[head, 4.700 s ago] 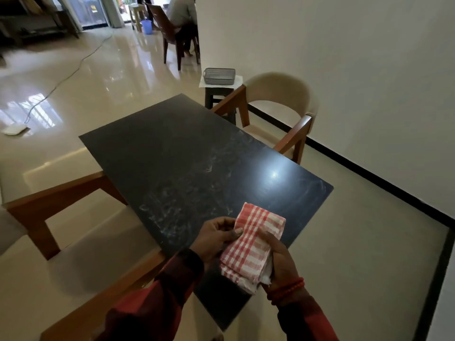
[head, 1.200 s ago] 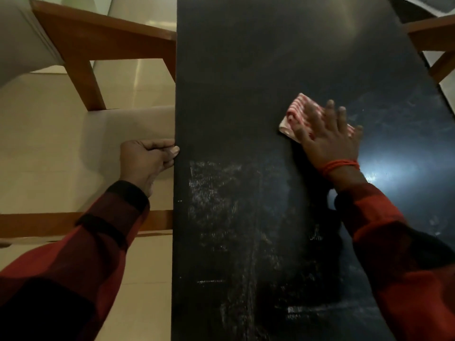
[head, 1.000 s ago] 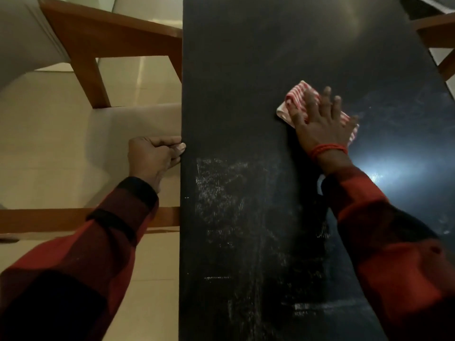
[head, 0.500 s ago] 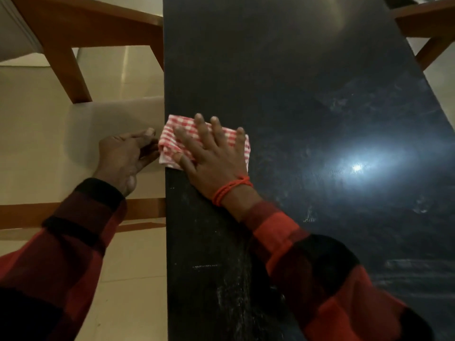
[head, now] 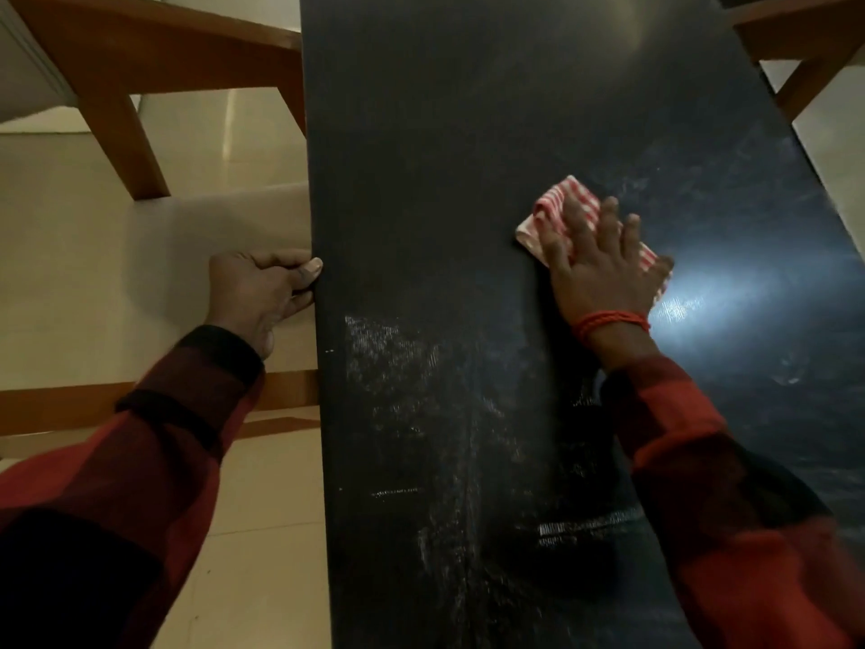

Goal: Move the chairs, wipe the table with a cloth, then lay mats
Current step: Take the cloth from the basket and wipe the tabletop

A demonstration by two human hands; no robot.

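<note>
A black table [head: 444, 156] fills the middle of the view, with whitish smears on its near half. My right hand [head: 601, 269] lies flat with spread fingers on a folded red-and-white checked cloth [head: 568, 206], pressing it to the table's right half. My left hand [head: 260, 290] grips the table's left edge, fingers curled under and thumb on the rim. A wooden chair with a beige seat [head: 140, 255] stands against the left side, partly under the table.
Another wooden chair's arm [head: 795, 44] shows at the top right corner. Pale tiled floor [head: 262, 531] lies to the left of the table and at the right edge. A bright light reflection sits on the tabletop right of my right hand.
My right hand has swept the cloth from the table's left edge, beside my left hand, over to the right half. My left hand has closed on the table's edge.
</note>
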